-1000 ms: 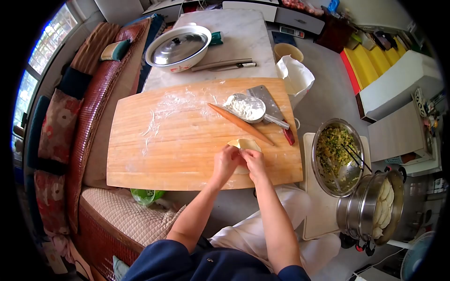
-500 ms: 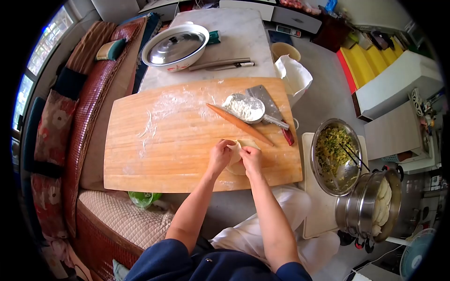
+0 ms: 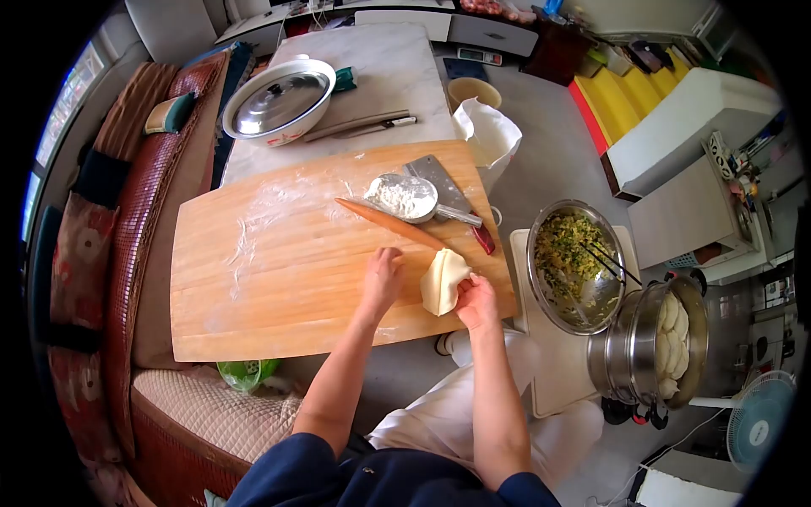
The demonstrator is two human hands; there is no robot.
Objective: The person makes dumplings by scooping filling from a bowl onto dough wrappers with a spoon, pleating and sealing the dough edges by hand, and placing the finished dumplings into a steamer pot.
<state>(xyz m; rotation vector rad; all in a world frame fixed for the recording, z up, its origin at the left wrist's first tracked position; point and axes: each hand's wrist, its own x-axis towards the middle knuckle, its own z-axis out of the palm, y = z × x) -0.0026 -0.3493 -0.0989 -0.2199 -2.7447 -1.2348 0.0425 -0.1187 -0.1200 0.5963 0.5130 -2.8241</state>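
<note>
Hands, two of them, show in the head view, and they are apart. With my right hand [image 3: 477,300] I pinch one folded piece of dough [image 3: 443,283] by its right edge. It is over the wooden board [image 3: 312,279], near the front edge; I cannot tell whether it touches the wood. My left hand [image 3: 384,279] is just to the left of it, fingers loosely bent and clear of the dough.

On the one board I count one rolling pin [image 3: 384,220], lying aslant with its lower end close to the dough, one metal scoop [image 3: 459,215] holding flour [image 3: 401,196], and one cleaver [image 3: 438,176] partly under the scoop.

Behind, on one table [image 3: 372,63], are one white basin [image 3: 291,133], one lid [image 3: 283,100] on top of it, one green packet [image 3: 345,79] and two long thin tools [image 3: 359,125].

To my right are one metal bowl [image 3: 601,294] of chopped filling [image 3: 564,241], two chopsticks [image 3: 615,262] in it, and one steamer [image 3: 646,338]. Several dough parcels [image 3: 673,342] overlap inside; I cannot count them surely. One fan [image 3: 760,418] is beyond.
</note>
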